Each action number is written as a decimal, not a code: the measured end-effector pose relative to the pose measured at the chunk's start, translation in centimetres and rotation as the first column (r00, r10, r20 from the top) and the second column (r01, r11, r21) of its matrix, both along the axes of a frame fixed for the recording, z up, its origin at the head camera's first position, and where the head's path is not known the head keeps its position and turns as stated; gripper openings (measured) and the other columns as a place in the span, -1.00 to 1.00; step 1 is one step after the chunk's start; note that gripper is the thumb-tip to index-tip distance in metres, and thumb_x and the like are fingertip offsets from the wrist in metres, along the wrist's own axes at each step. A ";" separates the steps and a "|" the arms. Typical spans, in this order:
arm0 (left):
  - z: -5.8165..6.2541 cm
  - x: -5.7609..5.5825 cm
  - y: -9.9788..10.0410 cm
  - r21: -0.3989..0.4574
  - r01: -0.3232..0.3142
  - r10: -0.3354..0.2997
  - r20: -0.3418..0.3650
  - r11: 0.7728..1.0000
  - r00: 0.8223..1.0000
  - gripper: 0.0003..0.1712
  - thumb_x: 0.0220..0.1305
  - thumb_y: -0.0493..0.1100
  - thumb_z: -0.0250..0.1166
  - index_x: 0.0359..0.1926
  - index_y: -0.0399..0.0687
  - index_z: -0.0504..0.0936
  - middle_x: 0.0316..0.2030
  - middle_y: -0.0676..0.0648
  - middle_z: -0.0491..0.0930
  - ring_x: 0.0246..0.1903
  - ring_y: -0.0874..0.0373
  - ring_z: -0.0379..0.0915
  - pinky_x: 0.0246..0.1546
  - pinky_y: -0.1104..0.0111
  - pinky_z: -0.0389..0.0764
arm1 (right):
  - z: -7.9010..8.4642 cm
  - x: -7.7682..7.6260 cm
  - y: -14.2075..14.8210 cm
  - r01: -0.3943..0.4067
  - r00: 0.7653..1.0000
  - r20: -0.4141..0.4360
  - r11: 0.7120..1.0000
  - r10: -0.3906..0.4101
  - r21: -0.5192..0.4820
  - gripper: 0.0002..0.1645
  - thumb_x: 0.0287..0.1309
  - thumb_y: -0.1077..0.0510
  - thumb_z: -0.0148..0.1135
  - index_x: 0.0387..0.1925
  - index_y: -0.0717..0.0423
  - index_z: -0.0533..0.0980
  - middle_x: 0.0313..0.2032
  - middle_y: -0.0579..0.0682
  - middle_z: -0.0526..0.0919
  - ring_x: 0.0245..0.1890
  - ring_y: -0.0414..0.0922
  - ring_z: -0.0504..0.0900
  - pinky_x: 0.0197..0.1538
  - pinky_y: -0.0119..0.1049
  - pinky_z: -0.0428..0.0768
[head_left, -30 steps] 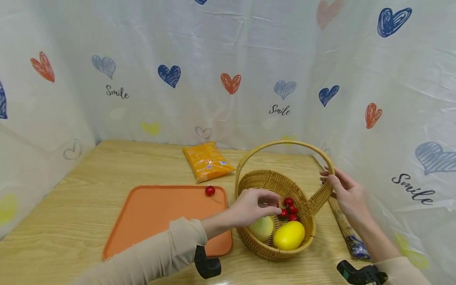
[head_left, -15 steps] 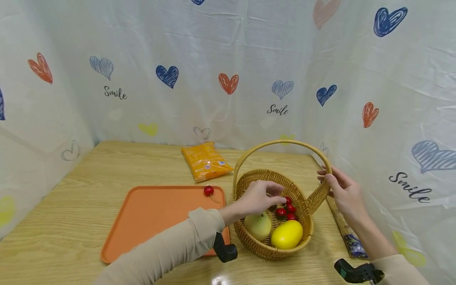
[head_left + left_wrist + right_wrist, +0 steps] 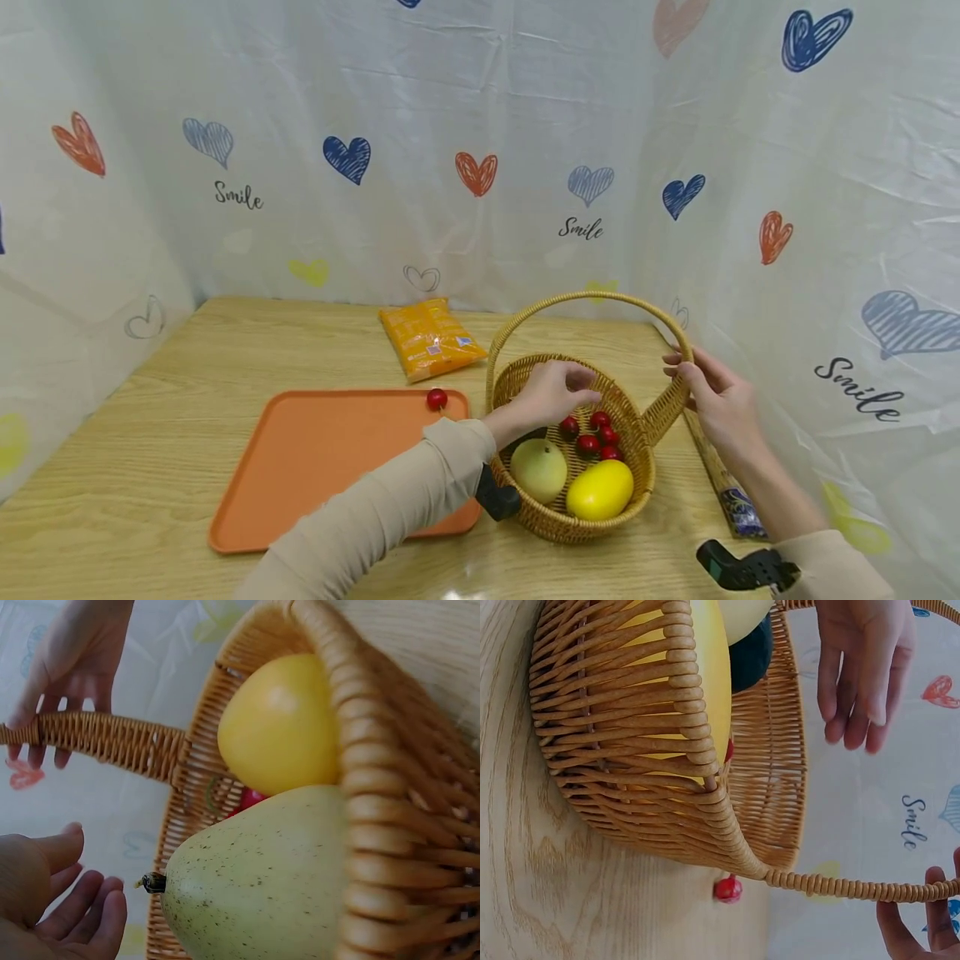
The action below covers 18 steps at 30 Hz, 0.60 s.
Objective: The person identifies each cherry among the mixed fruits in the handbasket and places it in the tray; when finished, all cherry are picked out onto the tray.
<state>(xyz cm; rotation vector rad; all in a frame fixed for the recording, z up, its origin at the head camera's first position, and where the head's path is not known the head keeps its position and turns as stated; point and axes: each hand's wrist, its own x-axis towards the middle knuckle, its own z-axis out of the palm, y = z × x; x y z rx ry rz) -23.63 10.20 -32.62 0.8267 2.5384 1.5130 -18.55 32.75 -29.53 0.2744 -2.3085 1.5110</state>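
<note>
My left hand [image 3: 553,392] hovers over the wicker basket [image 3: 651,492], fingers loosely bent and holding nothing. In the left wrist view its fingers are apart from the pear's stem. My right hand [image 3: 723,408] grips the right side of the basket's tall arched handle [image 3: 585,296]. Inside the basket lie a pale green pear [image 3: 538,471], a smooth yellow oval fruit [image 3: 600,492] and several red cherries [image 3: 588,446]. A dark green rounded thing [image 3: 751,660] sits behind the pear, mostly hidden.
An orange tray [image 3: 315,467] lies left of the basket, with one cherry [image 3: 437,399] at its far right corner. Behind stands an orange packet [image 3: 431,340]. A long patterned package [image 3: 738,500] lies by the right edge. A red object [image 3: 727,889] shows beside the basket.
My left hand has risen and moved slightly to the right and away, uncovering more cherries and the pear. My right hand keeps its hold on the handle. The view has shifted slightly.
</note>
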 end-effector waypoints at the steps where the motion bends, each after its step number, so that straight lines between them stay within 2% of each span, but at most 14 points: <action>1: 0.0 -0.1 0.1 -0.001 -0.007 0.007 0.005 1.000 1.000 -0.59 0.27 -0.08 0.27 0.11 -0.12 0.58 -0.03 -0.04 0.60 -0.09 0.22 0.50 -0.14 0.46 0.51 | 0.0 0.0 0.0 -0.002 1.000 0.001 1.000 0.002 -0.007 -0.56 0.39 0.02 0.00 0.19 0.09 0.46 -0.14 -0.31 0.63 -0.09 -0.32 0.56 -0.20 -0.52 0.55; 4: 0.0 -0.6 0.5 -0.002 -0.027 0.027 0.034 1.000 0.999 -0.57 0.29 -0.08 0.26 0.14 -0.12 0.56 0.01 -0.05 0.58 -0.04 0.20 0.48 -0.11 0.43 0.51 | -0.1 -0.1 -0.1 -0.003 1.000 0.003 1.000 0.003 -0.013 -0.56 0.38 0.02 0.00 0.20 0.08 0.45 -0.14 -0.33 0.62 -0.09 -0.33 0.56 -0.20 -0.52 0.55; 9: -0.5 -1.4 1.3 -0.017 -0.063 0.064 0.072 0.998 0.995 -0.57 0.29 -0.09 0.26 0.15 -0.09 0.55 0.01 -0.02 0.56 -0.01 0.20 0.46 -0.09 0.40 0.50 | -0.3 -0.2 -0.2 0.026 1.000 0.008 0.999 -0.026 0.032 -0.55 0.39 0.00 -0.01 0.21 0.04 0.44 -0.15 -0.39 0.61 -0.09 -0.36 0.56 -0.21 -0.51 0.55; 18: -0.8 -1.6 2.5 -0.009 -0.113 0.114 0.111 0.994 0.987 -0.58 0.26 -0.10 0.28 0.13 -0.10 0.57 -0.02 -0.01 0.58 -0.01 0.18 0.46 -0.09 0.39 0.51 | 0.0 0.0 -0.1 0.055 0.998 0.022 0.995 -0.057 0.084 -0.52 0.39 -0.06 -0.05 0.21 0.06 0.44 -0.18 -0.40 0.60 -0.08 -0.35 0.53 -0.21 -0.49 0.54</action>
